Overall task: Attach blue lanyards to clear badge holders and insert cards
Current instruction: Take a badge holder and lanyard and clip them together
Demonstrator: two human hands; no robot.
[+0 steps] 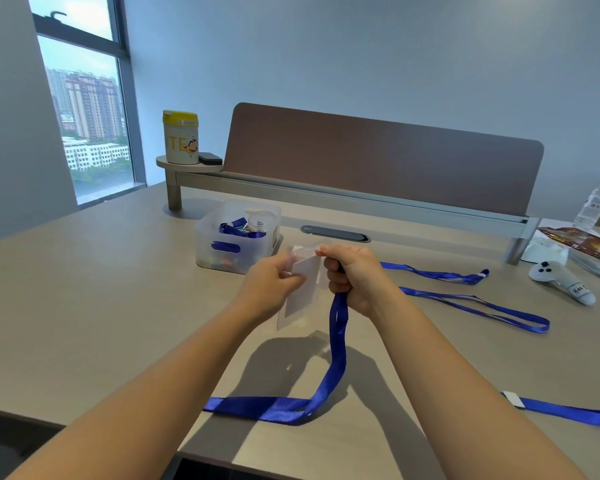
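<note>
A clear, flat plastic badge holder (300, 292) with a white card (305, 289) inside is held above the table (101, 289), long axis tilted upright. The left hand (274, 285) pinches its blurred edge. The right hand (352, 275) fists the woven blue lanyard (336, 348), its clip hidden.

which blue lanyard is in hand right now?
The lanyard hanging from the right hand, trailing onto the near table edge. The other loose lanyards lie flat on the table to the right; more sit in the bin.
</note>
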